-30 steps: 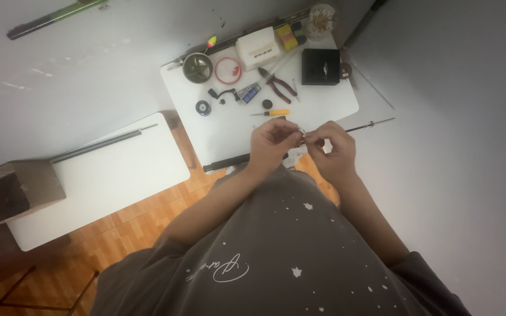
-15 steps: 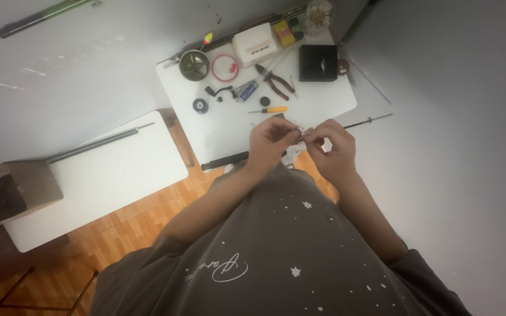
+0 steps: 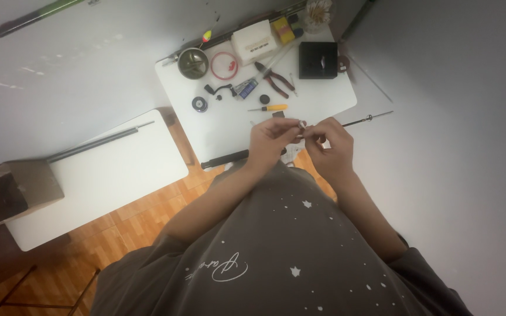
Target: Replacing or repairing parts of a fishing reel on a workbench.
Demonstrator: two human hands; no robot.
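My left hand (image 3: 272, 141) and my right hand (image 3: 331, 145) meet over the near edge of a small white table (image 3: 218, 131). Their fingertips pinch something small between them, too small to tell what it is. A thin dark rod (image 3: 359, 121) sticks out to the right from behind my right hand, and a dark rod end (image 3: 224, 159) shows below my left wrist. Whether these are one rod held by my hands is unclear.
On the table lie red-handled pliers (image 3: 274, 79), a yellow-handled screwdriver (image 3: 269, 108), a red ring (image 3: 224, 65), a round metal dish (image 3: 193, 62), a black box (image 3: 317, 59) and a white box (image 3: 254, 41). A second white table (image 3: 112, 175) with a dark rod (image 3: 98, 142) stands left.
The view has shifted slightly, so the table sits higher in frame. My hands stay together at the table edge, fingers working the small item.
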